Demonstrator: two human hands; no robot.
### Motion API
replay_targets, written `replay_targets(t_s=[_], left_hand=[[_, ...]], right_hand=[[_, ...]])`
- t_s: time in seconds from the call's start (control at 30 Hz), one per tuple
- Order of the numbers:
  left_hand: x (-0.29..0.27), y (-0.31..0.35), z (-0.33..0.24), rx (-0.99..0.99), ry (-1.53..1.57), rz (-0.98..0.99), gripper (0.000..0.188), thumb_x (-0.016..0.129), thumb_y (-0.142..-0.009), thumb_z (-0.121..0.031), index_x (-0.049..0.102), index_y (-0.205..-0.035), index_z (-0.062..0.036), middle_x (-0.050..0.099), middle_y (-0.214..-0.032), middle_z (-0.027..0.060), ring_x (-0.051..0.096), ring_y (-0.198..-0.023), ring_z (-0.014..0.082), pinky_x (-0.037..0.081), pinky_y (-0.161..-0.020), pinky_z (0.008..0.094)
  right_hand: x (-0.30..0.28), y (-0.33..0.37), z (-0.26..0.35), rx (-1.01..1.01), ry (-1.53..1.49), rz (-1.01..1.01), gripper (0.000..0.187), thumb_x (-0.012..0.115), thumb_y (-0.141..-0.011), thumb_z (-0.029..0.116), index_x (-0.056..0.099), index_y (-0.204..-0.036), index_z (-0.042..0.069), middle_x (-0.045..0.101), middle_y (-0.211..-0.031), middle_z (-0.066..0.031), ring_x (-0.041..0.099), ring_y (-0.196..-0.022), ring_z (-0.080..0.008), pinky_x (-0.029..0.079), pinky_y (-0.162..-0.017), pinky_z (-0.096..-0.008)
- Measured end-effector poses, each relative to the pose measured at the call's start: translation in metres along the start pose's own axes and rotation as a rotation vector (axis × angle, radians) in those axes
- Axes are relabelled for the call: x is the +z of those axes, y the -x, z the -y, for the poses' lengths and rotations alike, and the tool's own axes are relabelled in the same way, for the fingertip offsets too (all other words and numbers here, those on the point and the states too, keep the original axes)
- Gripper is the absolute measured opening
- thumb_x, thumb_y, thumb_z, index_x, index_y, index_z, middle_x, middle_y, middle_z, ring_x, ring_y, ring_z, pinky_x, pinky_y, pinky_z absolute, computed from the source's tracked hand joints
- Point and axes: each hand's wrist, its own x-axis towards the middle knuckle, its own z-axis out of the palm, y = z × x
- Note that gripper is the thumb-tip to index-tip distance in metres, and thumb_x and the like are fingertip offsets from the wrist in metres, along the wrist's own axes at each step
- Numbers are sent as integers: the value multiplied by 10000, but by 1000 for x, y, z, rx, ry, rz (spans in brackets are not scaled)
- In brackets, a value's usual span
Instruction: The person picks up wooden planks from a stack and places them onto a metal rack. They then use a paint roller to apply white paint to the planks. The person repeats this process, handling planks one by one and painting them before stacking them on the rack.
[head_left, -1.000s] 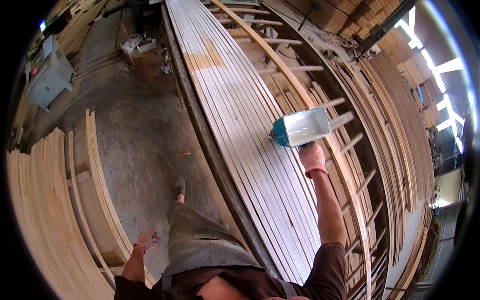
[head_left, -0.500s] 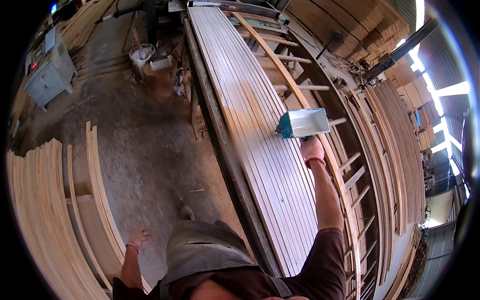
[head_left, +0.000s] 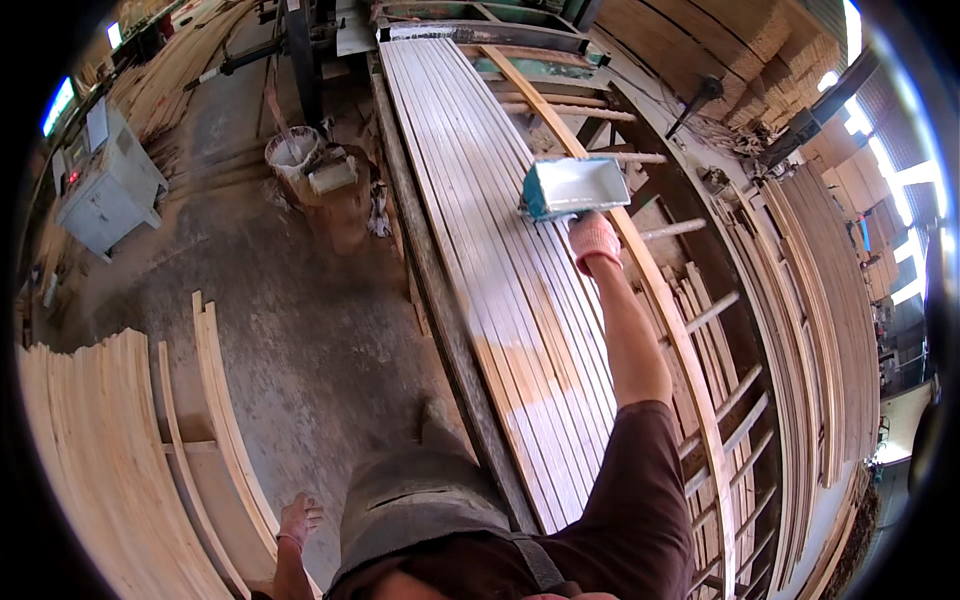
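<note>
My right hand (head_left: 594, 242), in a pink knit glove, is closed on the handle of a box-shaped spreader (head_left: 577, 188), teal outside and white inside. The spreader rests over the right part of a long row of narrow wooden strips (head_left: 470, 190) laid side by side on a bench. A wet-looking white coating covers much of the strips, while a patch of bare tan wood (head_left: 525, 365) shows in the nearer part. Down at my left side hangs my left hand (head_left: 300, 518), seemingly gloved too, with fingers loosely apart and nothing in them.
A single long batten (head_left: 645, 260) runs along the strips' right, above the frame's rungs (head_left: 712, 312). Stacked strips (head_left: 110, 440) lie at left. Beyond the bench's left edge stand a coated bucket (head_left: 292, 150) and a grey cabinet (head_left: 110, 205). More timber (head_left: 810, 320) is piled at right.
I have moved forward along the bench, so nearby things sit lower in view. My right hand has carried the spreader farther along the strips. My left hand still hangs at my side.
</note>
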Motion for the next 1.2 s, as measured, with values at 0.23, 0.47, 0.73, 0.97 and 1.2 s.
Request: replay_targets(t_s=[0.23,0.47,0.73,0.97,1.2], left_hand=[[31,11,-82,148,-118,17,680,584,-955,-619,636,-1256,-11,715,-959,92,627,-745,142,494,-652,270],[-23,-100,-96,-112,-127,359,480,577,-962,-604,627,-947,-127,644,-805,32,581,-687,141,412,-597,269],[-3,-192,-193,39,-425,415,493,506,-984,-598,601,-1037,-117,636,-879,54,581,-695,173,485,-669,327],[111,-120,-264,25,-446,422,333,596,-960,-454,529,-788,-177,497,-707,-39,475,-607,110,385,-579,305],[113,-98,-245,-54,-544,307,540,617,-949,-466,640,-1193,15,682,-882,80,588,-715,162,473,-674,325]], right_hand=[[23,-67,29,-132,-131,-19,432,648,-905,413,742,-1165,80,705,-1187,-234,672,-1135,-402,536,-955,-490],[-33,99,-51,-62,-85,48,526,651,-909,508,729,-1158,51,719,-1069,-252,690,-1052,-408,559,-884,-480],[-79,365,-221,-468,553,-20,244,605,-879,150,753,-1057,72,757,-1007,-153,723,-958,-328,584,-825,-410],[-35,456,-271,-278,870,368,325,590,-918,232,739,-1182,117,750,-1112,-145,719,-1047,-288,576,-865,-439],[-12,345,-209,-420,884,452,358,568,-932,247,720,-1235,131,751,-1165,-69,734,-1020,-230,602,-751,-425]])
